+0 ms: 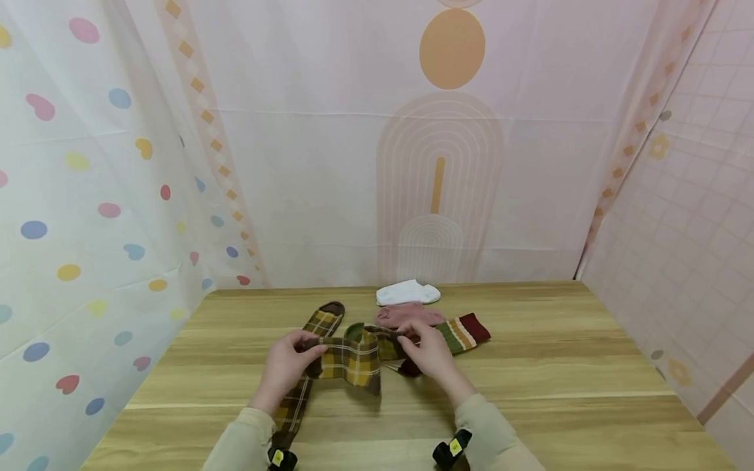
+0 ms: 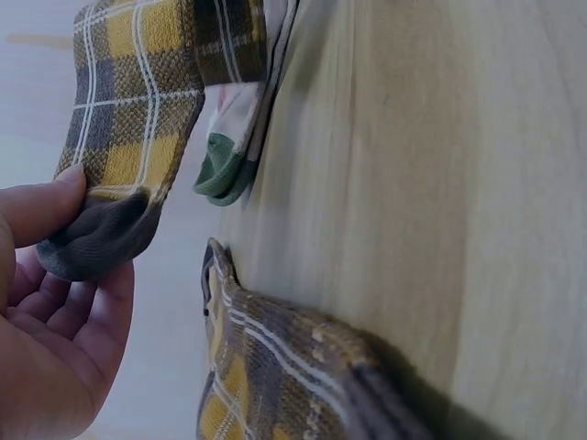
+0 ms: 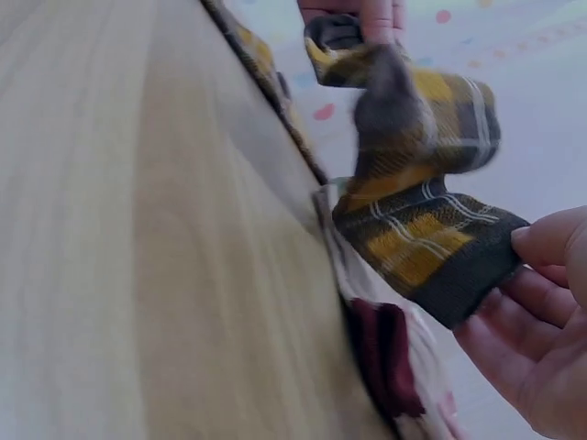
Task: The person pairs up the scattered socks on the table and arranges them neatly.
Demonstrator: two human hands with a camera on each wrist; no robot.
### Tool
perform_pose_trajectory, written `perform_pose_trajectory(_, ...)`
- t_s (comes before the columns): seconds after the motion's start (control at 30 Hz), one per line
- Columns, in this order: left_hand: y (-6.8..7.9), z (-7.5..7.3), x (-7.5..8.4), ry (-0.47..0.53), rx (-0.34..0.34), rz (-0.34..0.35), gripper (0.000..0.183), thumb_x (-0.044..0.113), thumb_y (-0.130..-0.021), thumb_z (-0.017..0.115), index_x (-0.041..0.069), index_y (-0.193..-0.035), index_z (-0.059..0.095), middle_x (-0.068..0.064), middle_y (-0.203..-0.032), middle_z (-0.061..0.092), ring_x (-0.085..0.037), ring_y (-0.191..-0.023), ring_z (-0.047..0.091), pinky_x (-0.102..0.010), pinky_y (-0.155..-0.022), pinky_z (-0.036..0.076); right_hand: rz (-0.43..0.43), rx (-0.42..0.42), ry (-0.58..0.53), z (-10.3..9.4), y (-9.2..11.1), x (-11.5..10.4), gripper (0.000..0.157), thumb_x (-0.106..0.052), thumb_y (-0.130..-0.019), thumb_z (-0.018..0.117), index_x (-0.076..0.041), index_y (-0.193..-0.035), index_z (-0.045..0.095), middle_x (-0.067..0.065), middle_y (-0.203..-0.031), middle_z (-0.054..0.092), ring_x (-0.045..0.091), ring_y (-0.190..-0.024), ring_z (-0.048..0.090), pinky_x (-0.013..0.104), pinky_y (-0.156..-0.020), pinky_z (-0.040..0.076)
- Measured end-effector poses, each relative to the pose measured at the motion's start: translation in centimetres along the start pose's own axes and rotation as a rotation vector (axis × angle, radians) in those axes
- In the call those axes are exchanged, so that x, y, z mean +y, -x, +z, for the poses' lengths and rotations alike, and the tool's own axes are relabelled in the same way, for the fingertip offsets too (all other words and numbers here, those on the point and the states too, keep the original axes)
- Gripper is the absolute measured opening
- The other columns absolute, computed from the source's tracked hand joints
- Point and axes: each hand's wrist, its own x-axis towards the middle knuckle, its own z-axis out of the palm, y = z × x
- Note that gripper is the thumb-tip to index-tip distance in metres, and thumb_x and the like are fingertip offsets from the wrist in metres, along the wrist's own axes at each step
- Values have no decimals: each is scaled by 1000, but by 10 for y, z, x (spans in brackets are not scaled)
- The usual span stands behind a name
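A yellow and brown plaid sock (image 1: pixel 353 362) is held up above the table between both hands. My left hand (image 1: pixel 283 367) pinches its dark toe (image 2: pixel 101 234) between thumb and fingers. At the other end, my right hand (image 1: pixel 432 358) grips the dark cuff (image 3: pixel 472 275). The sock sags and folds in the middle, its heel (image 3: pixel 385 101) hanging loose. A second plaid sock (image 1: pixel 292 405) lies flat on the table beside my left hand and partly under that forearm.
Behind the right hand lies a striped sock (image 1: pixel 456 335) with a maroon cuff, partly hidden by the held sock. A pink sock (image 1: pixel 406 314) and a white sock (image 1: pixel 406 292) lie farther back on the wooden table (image 1: pixel 559 366). Patterned curtains (image 1: pixel 318 176) stand around the table.
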Motion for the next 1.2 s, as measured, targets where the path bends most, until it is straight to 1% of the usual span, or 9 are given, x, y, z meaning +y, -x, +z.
perform_pose_trajectory(0.07, 0, -2, 2, 22, 9, -12, 21, 20, -88, 77, 5, -102, 71, -4, -92, 66, -17, -80, 61, -31, -67, 52, -7, 36, -12, -6, 0, -1, 8, -3, -93, 67, -8, -98, 65, 4, -93, 67, 22, -87, 65, 34, -75, 54)
perform_pose_trajectory(0.17, 1, -4, 5, 49, 19, -17, 20, 20, -88, 76, 6, -101, 71, -5, -94, 66, -18, -82, 61, -31, -68, 51, 8, 84, -10, -16, -1, -3, 8, -4, -94, 66, -9, -100, 66, 2, -94, 66, 18, -86, 64, 33, -74, 53)
perform_pose_trajectory(0.3, 2, -9, 8, 63, 29, -1, 21, 21, -90, 75, 5, -102, 71, -6, -96, 66, -19, -84, 60, -30, -69, 51, 40, 147, -10, -31, -1, -5, 9, -5, -95, 66, -10, -103, 67, 0, -93, 67, 17, -85, 64, 31, -72, 51)
perform_pose_trajectory(0.5, 2, -12, 12, 71, 45, 12, 19, 21, -95, 69, 4, -104, 72, -6, -94, 67, -18, -81, 59, -28, -66, 50, 41, 221, 30, -52, 0, -8, 10, -2, -93, 67, -6, -102, 68, 5, -91, 70, 19, -83, 65, 32, -71, 53)
perform_pose_trajectory(0.67, 2, -11, 16, 84, 79, 27, 20, 20, -95, 68, 3, -105, 74, -7, -94, 69, -16, -79, 60, -26, -65, 51, 53, 254, 17, -67, 0, -8, 9, 0, -94, 65, -4, -101, 68, 9, -93, 70, 20, -83, 64, 30, -70, 52)
perform_pose_trajectory(0.83, 2, -7, 21, 106, 91, 50, 19, 19, -94, 70, 4, -104, 75, -6, -92, 70, -15, -78, 62, -25, -65, 52, 40, 289, 18, -81, 3, -9, 9, 2, -93, 65, -2, -101, 66, 11, -94, 71, 21, -83, 65, 27, -70, 52)
perform_pose_trajectory(0.97, 1, -4, 25, 111, 81, 69, 18, 20, -93, 71, 5, -102, 76, -4, -88, 70, -14, -75, 62, -26, -64, 52, 33, 306, 18, -91, 6, -11, 10, 3, -93, 64, 0, -102, 66, 12, -94, 70, 21, -83, 64, 26, -69, 52)
perform_pose_trajectory(1.2, 1, 5, 31, 75, 36, 129, 12, 19, -91, 73, 9, -97, 76, 1, -83, 70, -13, -71, 62, -27, -63, 51, 72, 306, 22, -109, 15, -10, 10, 4, -94, 63, 1, -103, 65, 14, -95, 70, 19, -84, 65, 21, -70, 51)
